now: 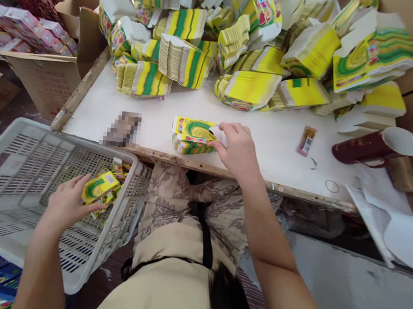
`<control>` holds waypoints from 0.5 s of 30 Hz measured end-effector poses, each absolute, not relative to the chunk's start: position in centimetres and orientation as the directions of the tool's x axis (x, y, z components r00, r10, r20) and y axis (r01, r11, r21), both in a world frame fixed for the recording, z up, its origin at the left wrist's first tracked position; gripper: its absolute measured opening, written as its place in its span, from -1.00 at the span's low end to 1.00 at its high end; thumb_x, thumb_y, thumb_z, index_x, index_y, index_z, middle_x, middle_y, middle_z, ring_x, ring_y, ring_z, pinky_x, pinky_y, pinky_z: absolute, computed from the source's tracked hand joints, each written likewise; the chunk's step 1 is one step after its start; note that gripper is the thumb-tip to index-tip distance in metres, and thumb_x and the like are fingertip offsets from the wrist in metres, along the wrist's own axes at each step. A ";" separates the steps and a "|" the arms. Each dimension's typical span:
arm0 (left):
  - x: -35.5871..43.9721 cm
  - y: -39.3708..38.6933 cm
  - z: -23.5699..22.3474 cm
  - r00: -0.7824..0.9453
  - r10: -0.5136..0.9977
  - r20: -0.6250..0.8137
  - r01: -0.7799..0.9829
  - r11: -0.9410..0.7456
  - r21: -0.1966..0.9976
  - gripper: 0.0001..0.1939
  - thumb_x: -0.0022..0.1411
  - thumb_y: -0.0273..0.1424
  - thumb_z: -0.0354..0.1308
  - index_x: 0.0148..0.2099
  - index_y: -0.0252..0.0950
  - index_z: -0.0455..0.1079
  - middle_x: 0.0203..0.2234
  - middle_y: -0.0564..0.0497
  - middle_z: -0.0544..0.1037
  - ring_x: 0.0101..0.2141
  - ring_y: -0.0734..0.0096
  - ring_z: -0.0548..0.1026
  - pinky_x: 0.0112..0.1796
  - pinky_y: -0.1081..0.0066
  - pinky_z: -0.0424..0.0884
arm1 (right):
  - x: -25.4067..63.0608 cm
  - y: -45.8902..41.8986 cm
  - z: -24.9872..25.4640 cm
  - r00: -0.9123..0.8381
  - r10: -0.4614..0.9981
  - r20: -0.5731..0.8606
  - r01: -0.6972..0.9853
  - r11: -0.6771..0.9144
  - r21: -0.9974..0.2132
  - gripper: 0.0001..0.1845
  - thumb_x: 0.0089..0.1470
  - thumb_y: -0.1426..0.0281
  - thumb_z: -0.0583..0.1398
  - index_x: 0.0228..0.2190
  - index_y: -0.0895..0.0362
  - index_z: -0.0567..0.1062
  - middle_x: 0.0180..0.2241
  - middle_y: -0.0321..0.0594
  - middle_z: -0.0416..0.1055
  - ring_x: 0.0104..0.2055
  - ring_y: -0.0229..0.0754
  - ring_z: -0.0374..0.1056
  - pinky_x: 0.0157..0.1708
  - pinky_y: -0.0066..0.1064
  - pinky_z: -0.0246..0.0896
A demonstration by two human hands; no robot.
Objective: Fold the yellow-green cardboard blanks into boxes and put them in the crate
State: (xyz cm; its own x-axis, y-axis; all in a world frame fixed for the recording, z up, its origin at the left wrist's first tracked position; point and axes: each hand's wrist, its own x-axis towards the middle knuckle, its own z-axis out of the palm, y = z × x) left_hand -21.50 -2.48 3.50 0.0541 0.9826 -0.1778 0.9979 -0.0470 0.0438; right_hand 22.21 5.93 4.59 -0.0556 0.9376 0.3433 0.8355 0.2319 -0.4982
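Note:
My left hand (68,202) is over the white plastic basket (5,202), its thumb and fingers around the edge of a small yellow-and-green printed carton (102,186). Beneath that carton lie more yellow packets (116,167), partly hidden. On the white table (266,151) in front of me, my right hand (238,150) grips the right end of a yellow-and-green carton (196,130) by its white flap. That carton sits on top of others like it near the table's front edge. The fingertips of my right hand partly cover the flap.
Stacks of flat yellow cartons (250,88) fill the back of the table. At the right lie a tipped maroon mug (373,145), a small sachet (307,141) and a rubber band (332,186). An open cardboard box (48,81) stands left; a person in red sits beyond it.

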 end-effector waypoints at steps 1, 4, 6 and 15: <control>-22.3 -2.8 3.3 0.020 0.984 -0.178 1.000 -0.019 0.011 -0.22 0.04 0.03 0.25 0.18 -0.36 0.28 0.11 -0.35 0.43 0.10 -0.30 0.39 0.00 -0.15 0.36 | 22.4 6.5 4.4 -0.088 0.948 0.307 0.847 0.234 -0.478 -0.67 0.10 0.45 0.24 -0.06 0.22 0.48 -0.13 0.04 0.50 -0.06 0.14 0.37 -0.04 -0.03 0.28; -21.7 -3.1 2.5 0.052 0.981 -0.189 0.980 -0.013 0.201 -0.21 0.11 0.12 0.12 0.19 -0.37 0.27 0.11 -0.33 0.44 0.10 -0.17 0.42 0.04 -0.05 0.37 | 22.1 7.2 3.6 -0.139 0.955 0.263 0.858 0.249 -0.449 -0.68 0.11 0.53 0.18 -0.06 0.20 0.46 -0.16 0.02 0.52 -0.11 0.11 0.39 -0.09 -0.08 0.29; -19.5 -2.8 2.1 0.124 0.976 -0.181 0.920 -0.045 0.389 -0.25 0.13 0.14 0.09 0.17 -0.31 0.31 0.08 -0.25 0.49 0.07 -0.05 0.46 0.07 0.05 0.38 | 21.8 7.2 3.3 -0.135 0.950 0.281 0.862 0.253 -0.440 -0.67 0.10 0.54 0.17 -0.06 0.19 0.44 -0.17 0.02 0.51 -0.12 0.10 0.39 -0.10 -0.09 0.29; -4.7 -0.2 1.6 0.439 0.896 -0.067 0.225 -0.038 0.974 -0.36 0.09 -0.15 0.34 0.19 -0.18 0.32 0.01 -0.16 0.55 0.01 0.11 0.52 -0.01 0.14 0.47 | 20.4 4.7 5.6 -0.006 0.956 0.295 0.622 0.235 -0.747 -0.54 0.02 0.51 0.23 -0.05 0.06 0.24 -0.33 -0.24 0.42 -0.25 -0.07 0.40 -0.16 -0.19 0.33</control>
